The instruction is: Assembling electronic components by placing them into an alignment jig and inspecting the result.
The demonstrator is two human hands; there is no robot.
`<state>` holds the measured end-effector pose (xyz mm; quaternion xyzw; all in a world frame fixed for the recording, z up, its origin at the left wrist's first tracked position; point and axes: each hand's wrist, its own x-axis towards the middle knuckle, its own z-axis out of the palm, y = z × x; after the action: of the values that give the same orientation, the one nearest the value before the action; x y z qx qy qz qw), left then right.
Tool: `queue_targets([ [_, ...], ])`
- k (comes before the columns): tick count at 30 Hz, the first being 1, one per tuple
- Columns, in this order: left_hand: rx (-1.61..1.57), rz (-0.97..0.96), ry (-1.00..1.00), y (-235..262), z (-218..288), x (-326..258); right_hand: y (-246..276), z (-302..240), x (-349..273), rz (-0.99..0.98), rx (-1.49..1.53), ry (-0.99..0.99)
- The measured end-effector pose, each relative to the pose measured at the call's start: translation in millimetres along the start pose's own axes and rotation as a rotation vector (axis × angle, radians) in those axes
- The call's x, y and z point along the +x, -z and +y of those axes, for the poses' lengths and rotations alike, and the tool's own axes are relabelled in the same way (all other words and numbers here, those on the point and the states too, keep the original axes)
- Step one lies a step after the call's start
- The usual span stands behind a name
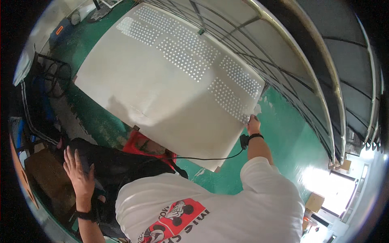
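A large white metal panel (pixel 162 85) with patches of small perforations lies flat in front of me, over a green floor (pixel 291 133). My right hand (pixel 253 122) reaches out to the panel's right edge, fingers closed on that edge; a small white scrap shows just beyond the knuckles. A black wristband and a small black device (pixel 244 141) sit at that wrist, with a thin black cable running left. My left hand (pixel 79 170), fingers spread, rests flat on a black fabric-covered object (pixel 117 162) at my lower left. It holds nothing.
A red stool (pixel 139 145) stands under the panel's near edge. A curved metal frame with dark panes (pixel 316 69) arcs along the right. Black cables and a wire rack (pixel 48 77) crowd the left, beside a brown wooden surface (pixel 44 174). Cardboard boxes (pixel 315 201) lie at lower right.
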<state>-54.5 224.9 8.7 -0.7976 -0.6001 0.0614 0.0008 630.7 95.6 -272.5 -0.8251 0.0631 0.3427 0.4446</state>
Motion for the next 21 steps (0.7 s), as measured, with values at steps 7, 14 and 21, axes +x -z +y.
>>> queue_targets([
  [7, 0.025, -0.024, 0.047, 6.0, -6.3, -9.2, -12.7, -39.4, -13.0, -0.007, 0.079, -0.003],
  [14, 0.017, -0.089, 0.084, 6.5, -4.3, -20.6, -27.1, -41.5, 19.6, -0.088, 0.18, 0.091],
  [21, -0.019, -0.067, 0.069, 2.3, -20.0, -55.3, -6.4, -37.4, -10.9, 0.666, -0.468, 0.221],
])
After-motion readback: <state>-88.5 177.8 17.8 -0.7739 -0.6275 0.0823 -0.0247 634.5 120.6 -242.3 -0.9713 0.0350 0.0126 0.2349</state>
